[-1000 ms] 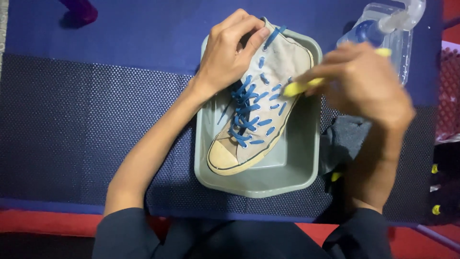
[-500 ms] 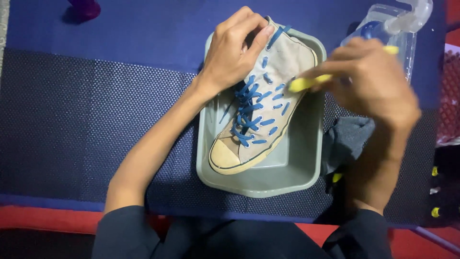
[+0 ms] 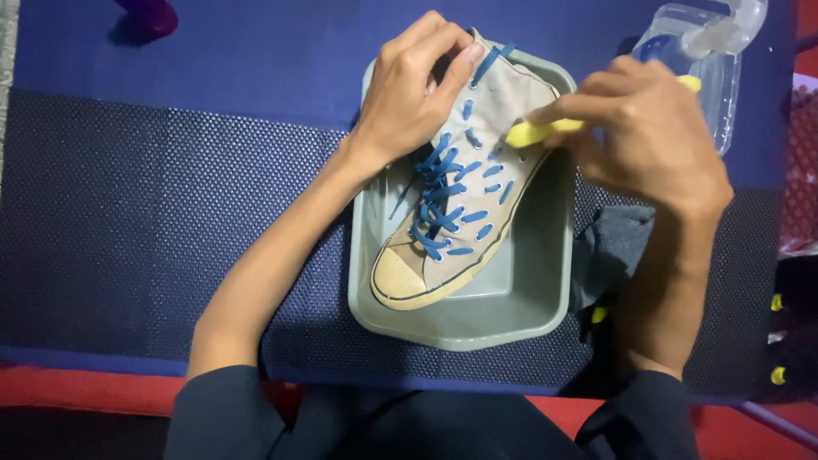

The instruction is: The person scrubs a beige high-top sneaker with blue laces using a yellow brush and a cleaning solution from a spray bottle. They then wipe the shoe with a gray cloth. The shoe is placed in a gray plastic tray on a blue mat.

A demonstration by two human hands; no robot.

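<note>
Grey basin (image 3: 528, 328), canvas shoe (image 3: 477, 196), hands gripping shoe, yellow brush (image 3: 545, 129)

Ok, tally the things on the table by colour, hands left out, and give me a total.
Yellow: 1, brush in the right hand
Grey: 2, basin, cloth
Beige with blue laces: 1, shoe under the left hand
Clear: 1, container
Purple: 1, object
Total: 6

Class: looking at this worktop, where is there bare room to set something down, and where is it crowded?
Free: the dotted mat left of the grey tub, below the purple object. Crowded: the tub holds the shoe; left hand, right hand, clear container and dark cloth fill the right.
</note>
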